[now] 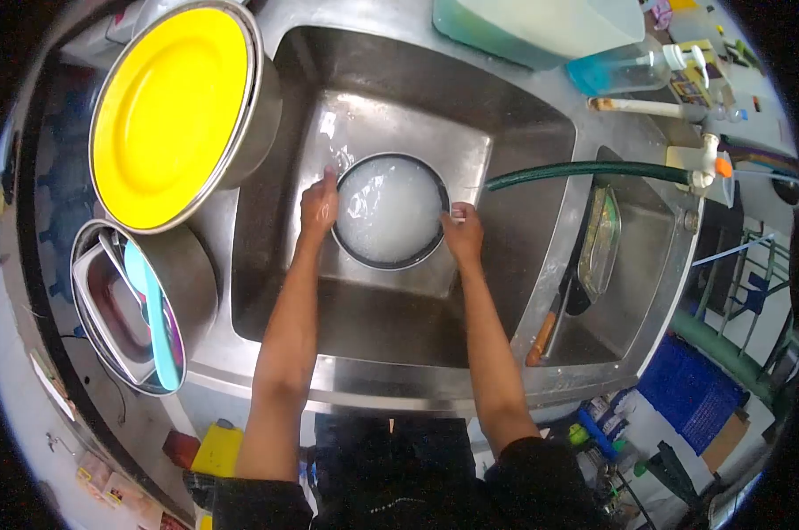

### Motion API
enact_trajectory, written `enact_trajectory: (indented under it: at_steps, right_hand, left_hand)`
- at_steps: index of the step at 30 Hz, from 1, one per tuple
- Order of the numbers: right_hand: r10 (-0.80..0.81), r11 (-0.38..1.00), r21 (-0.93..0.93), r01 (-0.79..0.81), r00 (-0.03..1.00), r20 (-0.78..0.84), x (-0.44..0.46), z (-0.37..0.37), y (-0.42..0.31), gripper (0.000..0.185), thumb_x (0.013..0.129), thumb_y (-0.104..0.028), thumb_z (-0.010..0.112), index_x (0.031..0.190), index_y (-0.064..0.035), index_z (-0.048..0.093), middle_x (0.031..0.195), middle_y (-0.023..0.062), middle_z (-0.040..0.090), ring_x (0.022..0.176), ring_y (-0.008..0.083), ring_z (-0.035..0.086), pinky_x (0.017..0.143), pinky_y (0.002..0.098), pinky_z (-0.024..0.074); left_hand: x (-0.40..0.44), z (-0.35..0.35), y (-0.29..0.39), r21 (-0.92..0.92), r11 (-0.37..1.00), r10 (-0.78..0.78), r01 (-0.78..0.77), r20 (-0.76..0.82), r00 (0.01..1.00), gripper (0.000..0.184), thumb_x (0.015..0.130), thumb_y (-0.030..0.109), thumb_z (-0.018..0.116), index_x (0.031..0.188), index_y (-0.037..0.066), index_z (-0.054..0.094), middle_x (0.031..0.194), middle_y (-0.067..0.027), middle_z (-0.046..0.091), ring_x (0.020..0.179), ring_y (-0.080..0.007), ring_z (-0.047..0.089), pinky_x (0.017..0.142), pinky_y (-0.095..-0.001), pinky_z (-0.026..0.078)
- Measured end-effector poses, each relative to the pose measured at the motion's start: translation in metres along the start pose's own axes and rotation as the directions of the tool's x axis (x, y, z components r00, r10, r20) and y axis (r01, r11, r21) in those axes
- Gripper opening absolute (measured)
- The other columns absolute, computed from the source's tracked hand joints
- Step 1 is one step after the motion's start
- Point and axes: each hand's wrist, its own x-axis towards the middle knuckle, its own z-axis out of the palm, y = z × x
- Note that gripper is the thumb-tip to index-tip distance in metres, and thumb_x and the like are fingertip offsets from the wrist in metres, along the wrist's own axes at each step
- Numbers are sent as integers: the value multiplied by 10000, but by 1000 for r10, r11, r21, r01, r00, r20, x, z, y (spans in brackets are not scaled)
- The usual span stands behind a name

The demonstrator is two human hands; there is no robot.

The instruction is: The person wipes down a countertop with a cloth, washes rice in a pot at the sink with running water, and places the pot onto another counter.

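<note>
A round, dark-rimmed pan [389, 212] full of cloudy, whitish water sits on the floor of the steel sink [399, 331]. At the pan's left edge, my left hand [319, 208] has its fingers closed on the rim, the thumb side uppermost. Opposite it, my right hand [464, 233] grips the right edge with curled fingers. The pan looks level, and its underside is hidden. A green hose [585, 170] reaches over the sink from the right, its end just beyond my right hand.
Left of the sink stand a large steel pot with a yellow plate [174, 119] on top and a pot [192, 278] of utensils, including a turquoise spoon [159, 327]. A side basin [633, 300] holds a glass dish [601, 243]. Behind are a greenish tub [541, 31] and a blue-liquid bottle [620, 69].
</note>
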Motion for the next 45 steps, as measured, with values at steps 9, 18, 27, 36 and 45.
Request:
enact_trajectory:
  at_steps: [9, 18, 27, 36, 45]
  right_hand:
    - [47, 990, -137, -34, 994, 97, 2, -2, -25, 270, 698, -84, 675, 848, -45, 454, 623, 94, 504, 587, 211, 536, 573, 363, 433]
    - [119, 990, 65, -127, 986, 114, -37, -18, -77, 219, 699, -5, 633, 795, -37, 440, 600, 78, 476, 548, 179, 477, 539, 314, 414]
    - [119, 962, 228, -151, 982, 148, -61, -24, -90, 267, 652, 0, 651, 737, -43, 401, 551, 53, 419, 502, 136, 426, 502, 283, 397]
    - [155, 910, 352, -218, 968, 197, -77, -34, -98, 254, 660, 19, 650, 739, -37, 415, 587, 34, 466, 499, 102, 469, 485, 258, 419]
    - [219, 759, 555, -341, 936, 275, -93, -59, -136, 171, 723, 96, 552, 842, 8, 465, 721, 65, 564, 556, 110, 590, 401, 253, 537]
  left_hand:
    - [0, -21, 28, 170, 983, -95, 71, 132, 987, 789, 908, 572, 103, 1057, -6, 620, 1124, -265, 561, 1113, -426, 487, 966, -455, 356]
    - [15, -23, 11, 178, 964, -210, 200, 39, 977, 748, 902, 564, 143, 1114, 15, 605, 1195, -246, 530, 1150, -402, 477, 991, -448, 342]
    - [9, -26, 15, 159, 971, -164, 179, -104, 981, 679, 912, 488, 200, 1052, -20, 627, 1127, -272, 560, 1113, -423, 499, 974, -450, 359]
    - [1, -25, 33, 113, 969, -210, 219, -88, 974, 643, 912, 467, 225, 995, -10, 648, 1090, -269, 578, 1067, -424, 525, 937, -461, 382]
    - [3, -19, 37, 144, 987, -70, 73, -28, 997, 638, 921, 457, 220, 980, -9, 652, 1032, -282, 593, 1031, -441, 534, 920, -473, 388]
